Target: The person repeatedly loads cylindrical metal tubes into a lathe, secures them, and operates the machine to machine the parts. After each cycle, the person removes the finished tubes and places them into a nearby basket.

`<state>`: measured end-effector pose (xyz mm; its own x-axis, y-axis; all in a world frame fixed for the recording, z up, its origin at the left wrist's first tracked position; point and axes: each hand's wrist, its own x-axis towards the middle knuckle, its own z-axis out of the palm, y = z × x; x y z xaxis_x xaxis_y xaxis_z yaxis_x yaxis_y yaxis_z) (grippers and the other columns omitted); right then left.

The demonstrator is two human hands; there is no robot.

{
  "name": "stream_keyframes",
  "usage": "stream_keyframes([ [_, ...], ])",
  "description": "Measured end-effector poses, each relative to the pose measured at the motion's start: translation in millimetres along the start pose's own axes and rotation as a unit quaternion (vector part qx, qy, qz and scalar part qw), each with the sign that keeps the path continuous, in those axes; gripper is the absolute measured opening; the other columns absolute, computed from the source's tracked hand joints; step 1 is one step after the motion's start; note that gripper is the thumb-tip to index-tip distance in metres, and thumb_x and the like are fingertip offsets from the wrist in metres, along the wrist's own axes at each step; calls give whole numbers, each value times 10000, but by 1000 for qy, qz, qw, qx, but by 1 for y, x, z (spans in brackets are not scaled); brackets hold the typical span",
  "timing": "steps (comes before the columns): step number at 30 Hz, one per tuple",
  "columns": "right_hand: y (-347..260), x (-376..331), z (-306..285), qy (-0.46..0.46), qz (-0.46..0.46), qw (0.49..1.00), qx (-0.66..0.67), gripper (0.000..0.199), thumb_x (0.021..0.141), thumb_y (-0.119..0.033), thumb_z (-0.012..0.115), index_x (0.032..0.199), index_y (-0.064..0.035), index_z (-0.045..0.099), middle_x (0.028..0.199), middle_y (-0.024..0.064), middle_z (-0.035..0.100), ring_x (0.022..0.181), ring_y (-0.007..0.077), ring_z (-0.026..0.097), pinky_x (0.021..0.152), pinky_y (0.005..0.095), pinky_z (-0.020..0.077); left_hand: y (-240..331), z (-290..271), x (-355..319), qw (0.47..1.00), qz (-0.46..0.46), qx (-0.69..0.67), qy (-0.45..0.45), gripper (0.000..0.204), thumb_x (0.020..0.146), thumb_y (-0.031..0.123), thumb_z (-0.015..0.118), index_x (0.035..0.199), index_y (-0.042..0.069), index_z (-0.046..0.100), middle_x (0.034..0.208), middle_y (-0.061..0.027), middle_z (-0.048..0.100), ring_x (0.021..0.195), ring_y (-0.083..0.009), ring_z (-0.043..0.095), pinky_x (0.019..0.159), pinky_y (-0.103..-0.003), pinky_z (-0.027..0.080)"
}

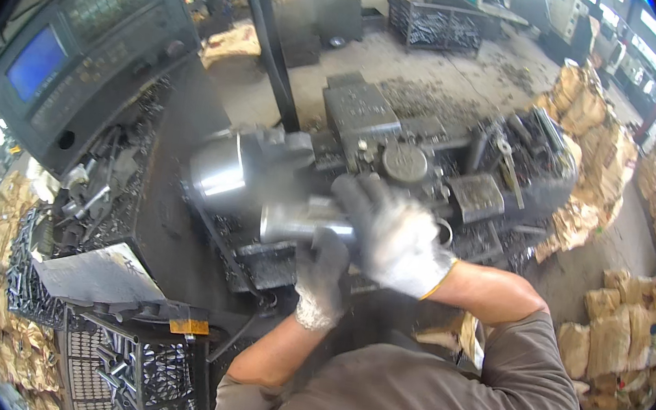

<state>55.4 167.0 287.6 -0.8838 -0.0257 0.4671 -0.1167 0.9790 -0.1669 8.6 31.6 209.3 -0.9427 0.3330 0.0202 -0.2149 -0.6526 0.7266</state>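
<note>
A lathe's round metal chuck point(222, 167) sits left of centre, shiny and blurred. Just right of it lies a bright metal tube point(285, 223), roughly level. My left hand point(321, 274), in a dark-palmed white glove, is closed against the tube's near side. Over the tube's right part is my right hand point(394, 234), gloved the same way and smeared by motion, so its grip does not show. A small ring-shaped end point(444, 233) shows beyond its wrist side. Behind the hands stands the tool post with a round cap point(404, 164).
At left is a control panel with a blue screen point(37, 63). A wire basket of metal pieces point(131, 377) stands below left. Tools, including a wrench point(510, 172), lie on the machine's right end. Brown sacks point(616, 322) are piled at right; a metal bin point(435, 23) stands behind.
</note>
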Motion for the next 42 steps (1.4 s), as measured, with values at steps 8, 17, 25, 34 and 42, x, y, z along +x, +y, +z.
stream_keyframes([
  [8, 40, -147, 155, -366, 264, 841, 299, 582, 820, -439, 865, 1197, -8, 755, 989, 204, 793, 913, 273, 773, 805, 430, 601, -92, -111, -23, 949, -276, 131, 70, 470, 1005, 300, 749, 1373, 44, 609, 1255, -121, 707, 1137, -296, 700, 1011, -483, 577],
  [17, 152, -338, 50, -442, 350, 784, 259, 566, 744, -321, 899, 1215, -32, 774, 959, 91, 809, 841, 157, 726, 789, 345, 579, -74, -159, -30, 930, -337, -140, 49, 400, 1047, 342, 544, 1272, 30, 655, 1189, -184, 748, 1073, -360, 739, 931, -537, 611],
  [25, 243, -511, 74, -383, 564, 731, -36, 441, 723, -477, 892, 962, -109, 849, 959, 119, 822, 853, 296, 775, 778, 419, 599, -67, -152, -19, 922, -367, -120, 40, 376, 1075, 319, 532, 1284, 34, 660, 1160, -173, 767, 1010, -358, 746, 883, -510, 614],
  [34, 122, -177, 5, -124, 341, 912, 190, 844, 771, -303, 927, 1494, -65, 562, 1334, 211, 720, 977, 332, 791, 877, 418, 637, -28, -147, -37, 939, -339, -52, 26, 470, 1110, 403, 534, 1384, 34, 632, 1140, -165, 766, 940, -323, 766, 812, -478, 646],
  [42, 6, -91, 44, -144, -47, 969, 196, 594, 774, -248, 873, 1326, -127, 692, 1266, 139, 724, 1033, 401, 745, 890, 479, 616, -7, -116, -57, 921, -382, -69, 24, 561, 1085, 537, 619, 1290, 17, 664, 1135, -124, 740, 982, -254, 747, 885, -451, 633],
])
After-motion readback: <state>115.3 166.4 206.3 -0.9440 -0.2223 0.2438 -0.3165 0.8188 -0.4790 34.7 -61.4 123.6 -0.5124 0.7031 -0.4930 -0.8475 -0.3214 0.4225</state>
